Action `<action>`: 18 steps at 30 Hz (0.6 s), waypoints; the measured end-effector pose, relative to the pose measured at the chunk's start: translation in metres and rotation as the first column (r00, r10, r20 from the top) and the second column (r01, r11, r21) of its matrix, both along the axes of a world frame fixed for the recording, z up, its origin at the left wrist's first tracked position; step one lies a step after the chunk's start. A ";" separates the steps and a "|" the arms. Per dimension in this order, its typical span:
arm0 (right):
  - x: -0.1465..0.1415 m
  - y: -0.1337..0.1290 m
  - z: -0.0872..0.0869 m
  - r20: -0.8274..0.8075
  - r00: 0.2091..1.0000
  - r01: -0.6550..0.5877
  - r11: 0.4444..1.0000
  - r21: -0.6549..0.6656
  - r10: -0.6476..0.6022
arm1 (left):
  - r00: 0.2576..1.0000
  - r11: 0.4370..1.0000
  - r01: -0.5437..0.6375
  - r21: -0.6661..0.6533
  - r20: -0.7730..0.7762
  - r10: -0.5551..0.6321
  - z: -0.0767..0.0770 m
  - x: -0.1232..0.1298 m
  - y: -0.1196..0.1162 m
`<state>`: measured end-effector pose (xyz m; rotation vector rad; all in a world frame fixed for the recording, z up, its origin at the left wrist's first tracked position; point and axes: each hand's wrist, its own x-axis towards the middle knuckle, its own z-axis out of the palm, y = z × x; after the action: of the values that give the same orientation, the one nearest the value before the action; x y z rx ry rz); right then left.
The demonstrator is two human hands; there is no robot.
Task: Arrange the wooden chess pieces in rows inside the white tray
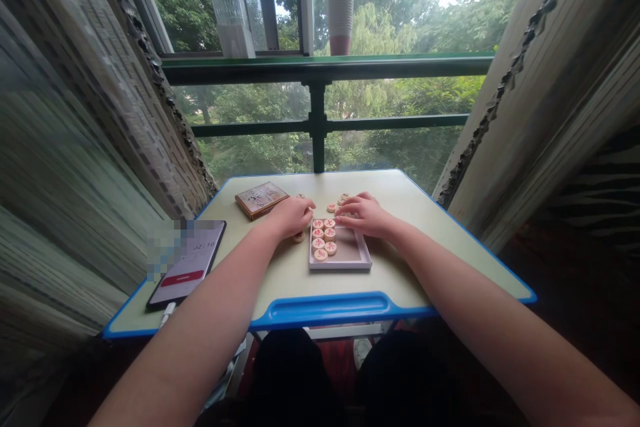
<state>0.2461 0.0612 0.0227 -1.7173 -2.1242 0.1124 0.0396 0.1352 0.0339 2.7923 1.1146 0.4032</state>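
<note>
A shallow white box [341, 265] sits on the table, holding several round xiangqi pieces [319, 245] with red characters in two columns on its left side. My left hand [294, 216] is beside the box's upper left corner with its fingers curled together; whatever they hold is hidden. One piece [299, 237] lies just below that hand, partly covered, and another piece [301, 196] shows behind its fingers. My right hand [369, 215] hovers over the box's far right part, fingers stretched out and apart, the tips close to the top piece of the second column.
Loose pieces [332, 208] lie beyond the box. A brown patterned box lid [261, 199] rests at the back left. A phone [187, 270] with a white cable lies at the table's left. The pale table [400, 280] has a blue rim; a window railing [320, 127] stands behind.
</note>
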 end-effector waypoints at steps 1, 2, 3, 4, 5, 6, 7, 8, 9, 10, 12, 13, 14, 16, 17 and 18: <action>0.000 0.000 0.000 0.003 1.000 -0.002 1.000 0.003 0.002 | 1.000 1.000 0.001 0.000 -0.002 -0.001 0.000 0.000 0.000; 0.001 0.000 -0.001 0.003 1.000 -0.007 1.000 0.007 0.007 | 1.000 1.000 0.002 -0.001 -0.003 -0.002 0.000 0.000 0.000; 0.001 0.001 -0.001 0.002 1.000 -0.017 1.000 0.008 0.017 | 1.000 1.000 0.003 -0.002 -0.002 -0.003 0.000 0.000 0.000; 0.001 0.001 -0.002 0.000 0.999 -0.032 0.999 0.006 0.032 | 1.000 1.000 0.005 -0.002 0.001 -0.005 -0.001 0.000 0.001; 0.001 0.001 -0.002 -0.003 0.999 -0.048 0.999 0.003 0.048 | 1.000 1.000 0.008 -0.003 0.005 -0.008 -0.001 0.000 0.001; 0.001 0.002 -0.002 -0.006 0.998 -0.065 0.998 0.000 0.065 | 1.000 1.000 0.011 -0.003 0.009 -0.011 -0.001 -0.001 0.001; 0.001 0.002 -0.002 -0.008 0.997 -0.081 0.997 0.001 0.081 | 1.000 1.000 0.014 -0.004 0.013 -0.014 -0.002 -0.001 0.002; 0.001 0.002 -0.002 -0.010 0.996 -0.091 0.996 0.007 0.091 | 1.000 1.000 0.017 -0.004 0.013 -0.017 -0.002 -0.001 0.002; 0.002 0.002 -0.002 -0.012 0.996 -0.092 0.996 0.021 0.092 | 1.000 1.000 0.016 -0.001 0.011 -0.016 -0.002 -0.001 0.002; 0.002 0.002 -0.002 -0.015 0.996 -0.088 0.995 0.041 0.088 | 1.000 1.000 0.012 0.003 0.005 -0.012 -0.002 -0.001 0.002; 0.002 0.003 -0.002 -0.021 0.996 -0.083 0.994 0.067 0.085 | 1.000 1.000 -0.002 0.010 -0.007 0.002 -0.002 -0.001 0.002; 0.002 0.003 -0.002 -0.021 0.995 -0.091 0.994 0.066 0.092 | 1.000 1.000 -0.010 0.012 -0.008 0.010 -0.002 -0.001 0.002; 0.002 0.003 -0.002 -0.020 0.994 -0.104 0.993 0.055 0.105 | 1.000 1.000 -0.017 0.012 -0.007 0.017 -0.001 -0.001 0.001; 0.002 0.004 -0.003 -0.019 0.991 -0.132 0.991 0.024 0.133 | 1.000 1.000 -0.020 0.008 -0.002 0.020 -0.001 -0.001 0.001; 0.002 0.004 -0.003 -0.018 0.990 -0.137 0.990 0.016 0.138 | 1.000 1.000 -0.021 0.008 0.004 0.021 -0.001 -0.002 0.001; 0.001 0.004 -0.003 -0.016 0.991 -0.135 0.991 0.016 0.136 | 1.000 1.000 -0.022 0.008 0.011 0.022 -0.001 -0.002 0.001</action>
<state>0.2473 0.0650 0.0193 -1.5574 -2.2223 0.1495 0.0377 0.1363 0.0333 2.7838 1.1449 0.4261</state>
